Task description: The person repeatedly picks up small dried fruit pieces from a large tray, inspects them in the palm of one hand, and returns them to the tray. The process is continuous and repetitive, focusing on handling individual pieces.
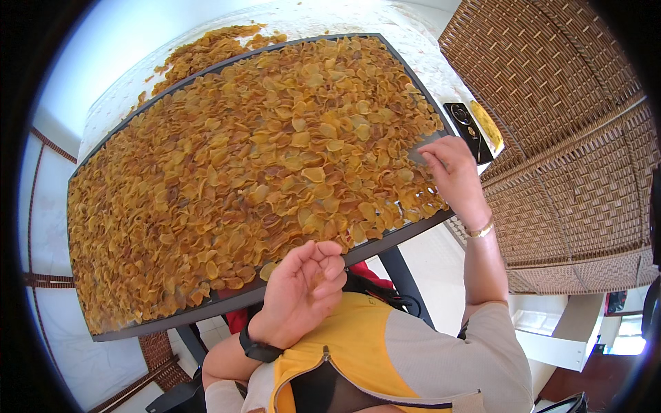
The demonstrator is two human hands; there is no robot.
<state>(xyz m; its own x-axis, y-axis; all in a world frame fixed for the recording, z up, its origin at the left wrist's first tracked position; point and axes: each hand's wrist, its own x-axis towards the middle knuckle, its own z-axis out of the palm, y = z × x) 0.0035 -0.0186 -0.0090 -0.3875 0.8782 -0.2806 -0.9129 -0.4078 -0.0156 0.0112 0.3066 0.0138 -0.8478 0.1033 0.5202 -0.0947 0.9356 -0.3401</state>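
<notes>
Thin yellow-brown dried slices [248, 165] cover a large mesh tray with a dark frame [403, 235]. Over the tray's near edge, my left hand [310, 289] is turned palm up with its fingers curled; a small brownish piece seems to lie in the palm, though the fingers partly hide it. My right hand [452, 165] hovers above the tray's right end, beside a patch of bare mesh [423, 147]. Its thumb and index finger are close together, and whether they pinch a slice cannot be told. A black band is on the left wrist, a gold-coloured watch on the right.
More slices are heaped [206, 54] beyond the tray's far edge on a white patterned cloth [341, 15]. A black phone [467, 131] and a yellow banana [486, 124] lie right of the tray. A woven folding screen [557, 155] stands at the right.
</notes>
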